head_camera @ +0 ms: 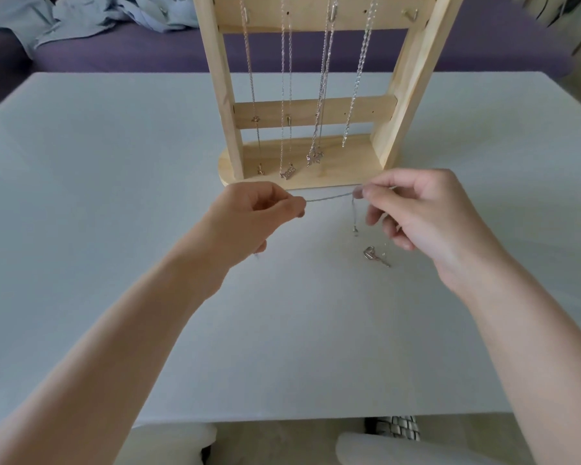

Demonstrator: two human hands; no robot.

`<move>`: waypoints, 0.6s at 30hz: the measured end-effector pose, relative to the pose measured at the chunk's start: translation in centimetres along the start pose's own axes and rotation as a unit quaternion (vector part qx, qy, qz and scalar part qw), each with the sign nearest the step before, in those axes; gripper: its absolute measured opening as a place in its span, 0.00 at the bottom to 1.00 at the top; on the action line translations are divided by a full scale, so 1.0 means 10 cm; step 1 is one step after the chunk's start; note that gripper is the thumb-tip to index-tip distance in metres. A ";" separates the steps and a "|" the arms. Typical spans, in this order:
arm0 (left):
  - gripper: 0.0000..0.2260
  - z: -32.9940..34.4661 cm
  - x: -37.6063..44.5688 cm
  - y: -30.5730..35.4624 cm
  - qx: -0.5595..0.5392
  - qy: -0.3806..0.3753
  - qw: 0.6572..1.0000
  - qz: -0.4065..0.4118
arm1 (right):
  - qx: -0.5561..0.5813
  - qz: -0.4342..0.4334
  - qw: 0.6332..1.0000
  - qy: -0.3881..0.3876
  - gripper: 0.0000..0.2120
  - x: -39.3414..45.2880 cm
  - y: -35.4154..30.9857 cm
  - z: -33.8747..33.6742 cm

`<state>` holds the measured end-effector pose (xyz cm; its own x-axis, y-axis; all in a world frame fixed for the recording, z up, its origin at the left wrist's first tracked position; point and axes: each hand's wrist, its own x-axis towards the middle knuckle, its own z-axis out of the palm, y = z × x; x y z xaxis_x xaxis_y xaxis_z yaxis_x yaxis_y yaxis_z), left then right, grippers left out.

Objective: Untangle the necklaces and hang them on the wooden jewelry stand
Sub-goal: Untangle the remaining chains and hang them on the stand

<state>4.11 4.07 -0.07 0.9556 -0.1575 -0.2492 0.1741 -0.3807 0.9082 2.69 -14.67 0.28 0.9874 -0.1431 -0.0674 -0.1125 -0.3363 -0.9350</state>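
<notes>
Four necklaces (pixel 286 95) hang on the wooden jewelry stand (pixel 312 105). Before its base, left hand (pixel 249 213) and right hand (pixel 423 209) each pinch a silver chain (pixel 329 197) stretched between them above the white table (pixel 114 196); its key pendant (pixel 374 256) rests on the table.

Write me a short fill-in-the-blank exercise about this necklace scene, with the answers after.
1. Both hands pinch a thin silver ____, the left hand at one end and the right hand at the other.
2. The key pendant lies on the ____.
3. The wooden stand already holds ____ hanging necklaces.

Answers: chain; table; four
</notes>
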 end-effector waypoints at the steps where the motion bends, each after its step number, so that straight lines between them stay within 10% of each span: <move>1: 0.10 -0.01 0.01 0.00 0.013 0.005 1.000 -0.009 | -0.016 -0.007 1.000 -0.003 0.08 0.00 0.00 -0.01; 13: 0.12 -0.04 0.00 -0.14 0.356 0.073 0.927 0.087 | -0.044 0.004 0.981 -0.190 0.15 -0.08 -0.08 0.05; 18: 0.18 0.11 0.00 -0.11 0.378 0.057 0.914 0.132 | -0.065 -0.029 0.991 -0.115 0.21 -0.01 -0.06 -0.03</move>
<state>3.62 3.50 -1.46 0.9666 -0.2554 0.0222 -0.2400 -0.8713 0.4280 2.64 -14.76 0.95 0.9902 0.0905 -0.1062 -0.0535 -0.4569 -0.8879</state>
